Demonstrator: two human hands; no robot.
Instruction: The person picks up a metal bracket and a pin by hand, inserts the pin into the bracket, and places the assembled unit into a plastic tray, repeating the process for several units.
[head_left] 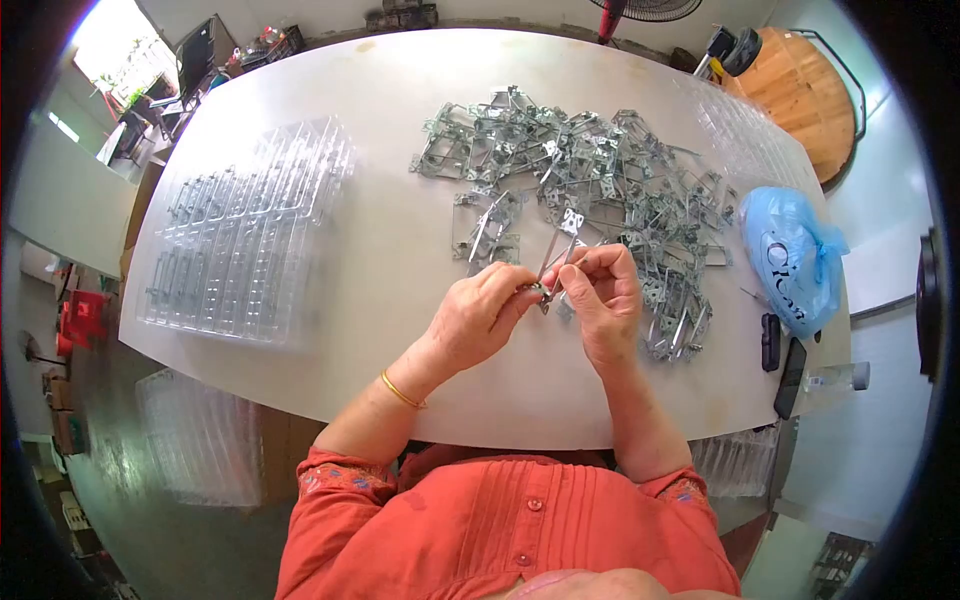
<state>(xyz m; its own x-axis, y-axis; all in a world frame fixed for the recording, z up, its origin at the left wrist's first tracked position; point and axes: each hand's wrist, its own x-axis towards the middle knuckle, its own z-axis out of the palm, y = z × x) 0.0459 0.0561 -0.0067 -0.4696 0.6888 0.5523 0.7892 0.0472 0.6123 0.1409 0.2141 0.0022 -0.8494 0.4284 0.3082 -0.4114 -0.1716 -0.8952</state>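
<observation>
A small metal bracket assembly (pixel 572 222) with thin rods is held between my two hands over the near middle of the table. My left hand (pixel 482 315) pinches its lower end between thumb and fingertips. With thumb and bent fingers, my right hand (pixel 604 305) grips the same piece from the other side. The fingers cover part of the piece. Just beyond my hands lies a big tangled pile of similar metal brackets (pixel 590 150), which stretches down past my right hand. A smaller cluster of brackets (pixel 485 228) sits just beyond my left hand.
Stacked clear plastic trays (pixel 240 235) holding metal parts stand on the table's left. At the right are a blue plastic bag (pixel 792 260), a black object (pixel 770 342), a phone (pixel 790 378) and a clear bottle (pixel 838 377). More clear trays (pixel 745 125) lie at the far right.
</observation>
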